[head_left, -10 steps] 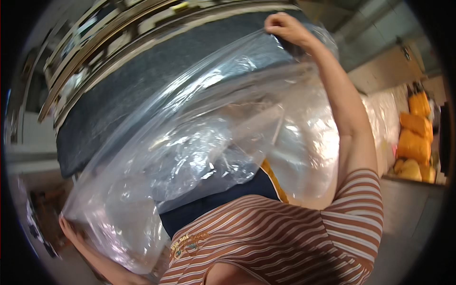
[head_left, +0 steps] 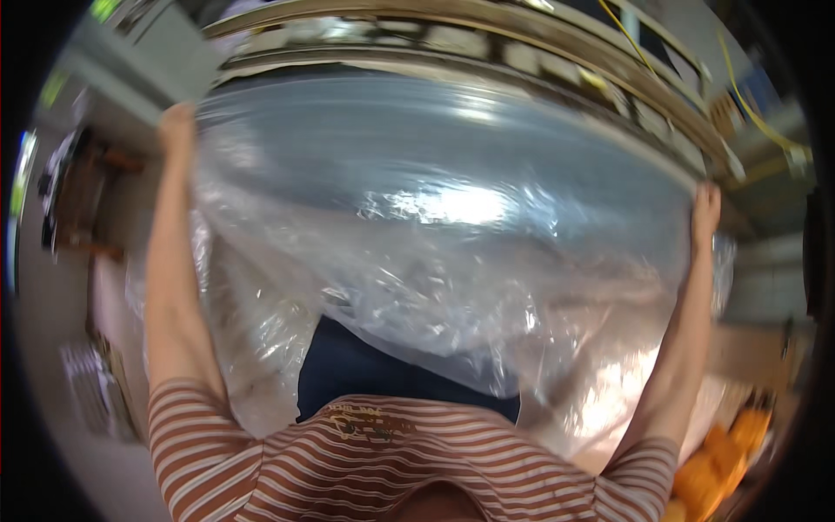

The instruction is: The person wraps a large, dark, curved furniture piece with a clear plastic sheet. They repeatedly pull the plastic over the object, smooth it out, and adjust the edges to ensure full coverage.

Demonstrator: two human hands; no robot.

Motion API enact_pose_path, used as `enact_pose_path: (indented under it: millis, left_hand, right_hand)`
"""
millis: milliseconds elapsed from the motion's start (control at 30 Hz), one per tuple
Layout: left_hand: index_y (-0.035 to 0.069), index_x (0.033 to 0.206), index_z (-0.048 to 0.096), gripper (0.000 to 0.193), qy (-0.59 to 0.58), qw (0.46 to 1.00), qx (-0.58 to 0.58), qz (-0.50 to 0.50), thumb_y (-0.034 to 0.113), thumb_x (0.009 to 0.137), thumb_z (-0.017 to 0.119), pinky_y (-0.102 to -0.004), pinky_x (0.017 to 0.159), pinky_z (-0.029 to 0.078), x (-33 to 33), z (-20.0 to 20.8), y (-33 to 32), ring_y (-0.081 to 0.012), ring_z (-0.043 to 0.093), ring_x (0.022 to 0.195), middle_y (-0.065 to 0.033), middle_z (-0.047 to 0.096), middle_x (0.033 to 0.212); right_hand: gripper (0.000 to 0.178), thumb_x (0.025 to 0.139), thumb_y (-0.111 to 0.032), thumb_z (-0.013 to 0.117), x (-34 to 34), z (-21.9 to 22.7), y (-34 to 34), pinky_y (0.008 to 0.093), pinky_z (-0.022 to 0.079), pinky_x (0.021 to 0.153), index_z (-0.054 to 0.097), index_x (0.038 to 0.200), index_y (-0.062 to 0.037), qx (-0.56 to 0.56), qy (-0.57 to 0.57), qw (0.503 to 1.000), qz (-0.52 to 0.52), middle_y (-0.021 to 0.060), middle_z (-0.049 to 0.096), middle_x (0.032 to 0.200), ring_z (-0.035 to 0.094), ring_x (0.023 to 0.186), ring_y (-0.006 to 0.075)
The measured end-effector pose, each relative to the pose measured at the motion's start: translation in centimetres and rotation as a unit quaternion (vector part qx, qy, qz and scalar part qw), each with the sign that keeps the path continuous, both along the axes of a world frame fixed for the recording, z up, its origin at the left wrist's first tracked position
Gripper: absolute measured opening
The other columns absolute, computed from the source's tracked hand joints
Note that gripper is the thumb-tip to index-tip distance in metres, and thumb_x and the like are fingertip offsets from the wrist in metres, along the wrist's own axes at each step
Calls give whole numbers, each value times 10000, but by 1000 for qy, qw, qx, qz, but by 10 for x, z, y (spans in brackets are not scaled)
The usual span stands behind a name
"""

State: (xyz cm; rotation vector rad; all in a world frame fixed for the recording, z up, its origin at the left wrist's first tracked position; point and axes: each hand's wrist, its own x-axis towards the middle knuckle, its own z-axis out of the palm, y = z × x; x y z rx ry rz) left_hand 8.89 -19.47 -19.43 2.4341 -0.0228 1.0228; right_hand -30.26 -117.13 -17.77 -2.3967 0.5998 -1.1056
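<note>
A large clear plastic sheet (head_left: 417, 287) is stretched wide between my two hands. My left hand (head_left: 178, 126), at the far left, is closed on one edge of it. On the right, my right hand (head_left: 706, 204) is closed on the same edge. Wrinkled folds of the plastic hang down in front of my body and over part of my dark trousers. Through its far part shows a dark, long padded surface (head_left: 296, 75), mostly covered by the sheet.
Wooden rails (head_left: 487, 22) run along the back, beyond the dark surface. A yellow cord (head_left: 739, 96) hangs at the far right. Orange bundles (head_left: 718, 470) lie at the lower right. A dark wooden stool-like piece (head_left: 83, 191) stands at the left.
My left hand has swung up and forward from the lower left, carrying its edge of the sheet. My right hand has shifted right and nearer. The plastic now spreads over the dark surface.
</note>
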Motion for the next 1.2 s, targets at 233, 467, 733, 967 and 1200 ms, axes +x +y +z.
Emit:
enact_pose_path:
  millis: [233, 467, 733, 967, 1200]
  left_hand:
    - [3, 990, 661, 269, 71, 955, -249, -141, 246, 888, 609, -248, 756, 465, 39, -36, -68, -111, 617, 802, -43, 684, 854]
    - [16, 1012, 669, 322, 99, 959, -227, -136, 290, 844, 652, -255, 751, 458, 79, -21, -88, -112, 605, 812, -38, 673, 856]
    - [53, 893, 652, 351, 72, 976, -207, -10, 354, 719, 707, -334, 770, 470, 84, -25, -114, -202, 619, 816, -89, 665, 842]
    - [12, 848, 589, 207, 100, 831, -538, -96, 217, 826, 572, -382, 786, 486, 87, -25, -62, -234, 617, 805, -130, 642, 893]
    - [63, 1212, 620, 776, 261, 957, -123, 29, 656, 890, 237, -586, 1063, 165, 100, -28, -68, -344, 479, 1214, -185, 590, 1238]
  right_hand:
    - [263, 907, -248, 618, -5, -40, -21, 256, 438, 804, 608, 986, 2, 38, -27, 999, -15, 44, 617, 900, 552, 838, 123]
    - [258, 907, -244, 609, 22, -41, -26, 265, 433, 784, 619, 957, 9, 29, 8, 997, -70, 37, 611, 878, 538, 810, 135]
    - [353, 841, -280, 668, 10, -30, -57, 298, 414, 753, 546, 903, 45, -49, 35, 988, -143, 70, 512, 863, 465, 798, 182]
    - [398, 919, -298, 533, 24, -31, -30, 347, 405, 830, 567, 991, 91, 64, -1, 987, -146, 133, 559, 950, 496, 870, 225]
    - [456, 947, -288, 418, 22, -2, 6, 351, 405, 957, 581, 1225, 35, 111, 113, 979, -132, 172, 603, 1228, 563, 1120, 233]
